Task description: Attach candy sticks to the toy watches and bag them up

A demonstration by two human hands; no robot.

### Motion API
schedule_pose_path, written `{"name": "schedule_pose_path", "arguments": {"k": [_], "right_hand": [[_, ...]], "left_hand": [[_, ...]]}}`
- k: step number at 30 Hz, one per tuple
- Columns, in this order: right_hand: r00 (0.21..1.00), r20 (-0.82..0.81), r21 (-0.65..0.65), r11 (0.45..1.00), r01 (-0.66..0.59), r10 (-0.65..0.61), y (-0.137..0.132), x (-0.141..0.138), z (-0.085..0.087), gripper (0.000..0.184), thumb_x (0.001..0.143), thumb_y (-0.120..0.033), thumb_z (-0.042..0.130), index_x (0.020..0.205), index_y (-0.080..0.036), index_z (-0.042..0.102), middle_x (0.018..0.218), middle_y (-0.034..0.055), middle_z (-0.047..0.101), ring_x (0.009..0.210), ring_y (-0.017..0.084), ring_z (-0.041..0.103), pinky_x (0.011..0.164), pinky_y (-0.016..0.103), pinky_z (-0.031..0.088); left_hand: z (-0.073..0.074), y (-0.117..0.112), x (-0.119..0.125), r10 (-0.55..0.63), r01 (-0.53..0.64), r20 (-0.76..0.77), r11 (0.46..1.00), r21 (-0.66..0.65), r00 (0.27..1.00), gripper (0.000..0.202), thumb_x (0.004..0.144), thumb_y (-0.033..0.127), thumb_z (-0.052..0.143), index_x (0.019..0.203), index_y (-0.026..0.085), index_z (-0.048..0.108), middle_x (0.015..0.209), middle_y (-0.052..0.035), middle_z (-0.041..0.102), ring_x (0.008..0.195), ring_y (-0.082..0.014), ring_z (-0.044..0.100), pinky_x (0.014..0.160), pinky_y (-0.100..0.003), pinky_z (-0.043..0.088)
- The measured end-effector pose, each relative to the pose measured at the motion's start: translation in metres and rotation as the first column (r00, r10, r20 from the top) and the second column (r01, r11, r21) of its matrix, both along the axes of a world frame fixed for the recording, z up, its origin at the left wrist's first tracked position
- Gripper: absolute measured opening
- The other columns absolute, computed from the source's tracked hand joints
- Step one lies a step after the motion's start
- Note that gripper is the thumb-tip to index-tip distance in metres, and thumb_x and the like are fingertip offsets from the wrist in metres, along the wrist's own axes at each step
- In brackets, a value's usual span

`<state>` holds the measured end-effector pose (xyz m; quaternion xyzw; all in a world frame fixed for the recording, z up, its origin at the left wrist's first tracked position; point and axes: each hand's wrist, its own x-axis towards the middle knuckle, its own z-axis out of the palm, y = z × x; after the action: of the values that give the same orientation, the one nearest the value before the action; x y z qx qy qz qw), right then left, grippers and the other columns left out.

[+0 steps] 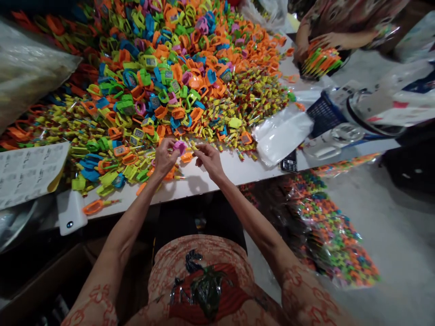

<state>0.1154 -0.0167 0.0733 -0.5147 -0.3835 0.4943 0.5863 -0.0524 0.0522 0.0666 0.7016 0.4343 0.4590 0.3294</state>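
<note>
Near the front edge of the table, my left hand point(164, 157) pinches a purple plastic toy watch point(180, 146). Just to its right, the fingertips of my right hand point(210, 159) are closed on a small yellow tube point(194, 147), close to the watch but seemingly apart from it. An orange toy watch point(186, 157) lies on the white table between the two hands. Beyond them rises a big heap of toy watches point(163, 77) in orange, green, blue, yellow and purple. Small yellow and red tubes point(251, 95) are piled along its front and right side.
Clear plastic bags point(282, 133) and a black keypad phone point(289, 161) lie right of my hands, near a blue basket point(325, 110). A white phone point(71, 212) sits at left. Filled packs point(333, 231) cover the floor. A co-worker's hands point(322, 43) hold assembled pieces.
</note>
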Motion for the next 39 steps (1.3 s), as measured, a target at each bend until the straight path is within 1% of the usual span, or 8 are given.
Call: {"name": "schedule_pose_path", "arguments": {"k": [4,7,10,15,18,22,27,39], "right_hand": [[0.999,-0.038,0.023,1.000,-0.005,0.006,0.005,-0.005,-0.002,0.043,0.077,-0.056,0.078,0.095,-0.020,0.062,0.069,-0.0050,0.064,0.053,0.009,0.060,0.052,0.022,0.050],[0.999,-0.053,0.000,1.000,0.002,-0.002,0.002,-0.003,-0.010,0.044,0.078,-0.058,0.076,0.096,-0.020,0.062,0.070,-0.0046,0.065,0.055,0.009,0.061,0.054,0.022,0.051],[0.997,-0.048,-0.037,0.998,0.053,-0.055,-0.004,0.005,-0.023,0.042,0.079,-0.056,0.076,0.095,-0.020,0.062,0.073,-0.0039,0.065,0.056,0.009,0.062,0.055,0.023,0.052],[0.984,-0.030,-0.175,0.970,0.166,-0.174,-0.018,0.024,-0.041,0.041,0.074,-0.052,0.080,0.089,-0.019,0.061,0.068,-0.0043,0.063,0.052,0.010,0.061,0.054,0.024,0.051],[0.983,-0.083,-0.207,0.968,0.145,-0.165,-0.028,0.032,-0.037,0.044,0.070,-0.052,0.084,0.089,-0.019,0.063,0.069,-0.0018,0.067,0.053,0.011,0.062,0.054,0.025,0.052],[0.993,-0.119,-0.109,0.994,0.013,-0.026,-0.038,0.032,-0.012,0.043,0.070,-0.054,0.084,0.089,-0.019,0.067,0.072,-0.0002,0.070,0.054,0.011,0.062,0.055,0.025,0.052],[0.990,-0.020,-0.030,0.990,-0.138,0.137,-0.046,0.026,0.012,0.039,0.072,-0.054,0.081,0.083,-0.018,0.070,0.065,-0.0026,0.065,0.053,0.009,0.057,0.055,0.024,0.050],[0.959,0.146,0.003,0.970,-0.244,0.241,-0.054,0.035,0.013,0.036,0.077,-0.052,0.077,0.086,-0.017,0.075,0.067,-0.0005,0.065,0.057,0.012,0.060,0.058,0.026,0.053]], "left_hand": [[-0.003,-0.022,0.013,-0.017,0.067,0.208,0.971,-0.231,0.978,0.022,0.072,0.036,0.069,0.081,0.021,0.056,0.086,-0.0017,0.068,0.078,-0.0161,0.063,0.069,-0.027,0.052],[-0.014,-0.030,0.023,0.078,0.056,0.305,0.911,-0.408,0.949,0.022,0.072,0.036,0.069,0.081,0.020,0.056,0.072,0.0014,0.062,0.064,-0.0144,0.058,0.062,-0.027,0.049],[-0.022,-0.029,0.033,0.150,-0.024,0.268,0.907,-0.419,0.952,0.022,0.072,0.035,0.073,0.078,0.020,0.057,0.071,0.0016,0.061,0.066,-0.0146,0.058,0.065,-0.027,0.049],[-0.020,-0.022,0.036,0.174,-0.084,0.262,0.942,-0.324,0.949,0.029,0.067,0.036,0.081,0.075,0.020,0.058,0.103,-0.0057,0.070,0.101,-0.0195,0.066,0.091,-0.033,0.053],[-0.012,-0.031,0.032,0.131,0.015,0.344,0.921,-0.390,0.930,0.040,0.064,0.046,0.084,0.079,0.020,0.058,0.092,-0.0042,0.069,0.087,-0.0184,0.067,0.078,-0.032,0.056],[-0.008,-0.057,0.032,0.091,0.136,0.400,0.853,-0.504,0.912,0.053,0.056,0.050,0.090,0.082,0.020,0.055,0.073,0.0026,0.062,0.062,-0.0118,0.057,0.057,-0.025,0.049],[-0.007,-0.080,0.033,-0.046,0.116,0.193,0.921,-0.372,0.980,0.038,0.068,0.048,0.084,0.085,0.019,0.066,0.078,0.0007,0.067,0.071,-0.0131,0.061,0.066,-0.026,0.049],[-0.011,-0.084,0.020,-0.226,0.207,-0.128,0.967,-0.146,0.966,0.028,0.079,0.038,0.079,0.098,0.021,0.068,0.088,-0.0025,0.072,0.080,-0.0177,0.067,0.073,-0.029,0.051]]}}
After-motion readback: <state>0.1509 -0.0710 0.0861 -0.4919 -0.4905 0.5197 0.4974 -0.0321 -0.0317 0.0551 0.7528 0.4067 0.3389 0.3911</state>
